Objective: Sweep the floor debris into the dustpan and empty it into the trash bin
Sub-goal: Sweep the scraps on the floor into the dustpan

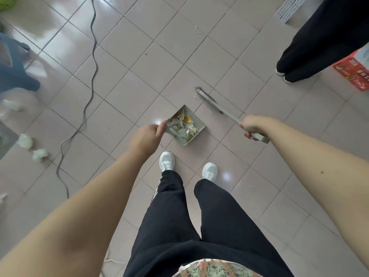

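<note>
Shiny pale pink tiles [127, 80] cover the floor, with dark lines between them. The dustpan [186, 124] is a small grey-green tray with low walls and a row of little slots along one side. It sits just in front of the person's white shoes [167, 161]. Inside it is a pile of debris [184, 124]: white paper bits, a yellow scrap and some pale pieces. The left hand [146, 136] holds the dustpan's near corner, with its fingers curled tight around it. The right hand [252, 125] is closed around the broom [221, 110], which is a thin grey-green stick. Its far end touches the floor a little way beyond the dustpan, next to a tiny white scrap [196, 96]. A black cable [92, 62] snakes across the tiles on the left. Some crumpled white paper balls [33, 145] lie near the left edge. Another person's black trouser legs [311, 43] stand at the top right, beside a red box [353, 73].
</note>
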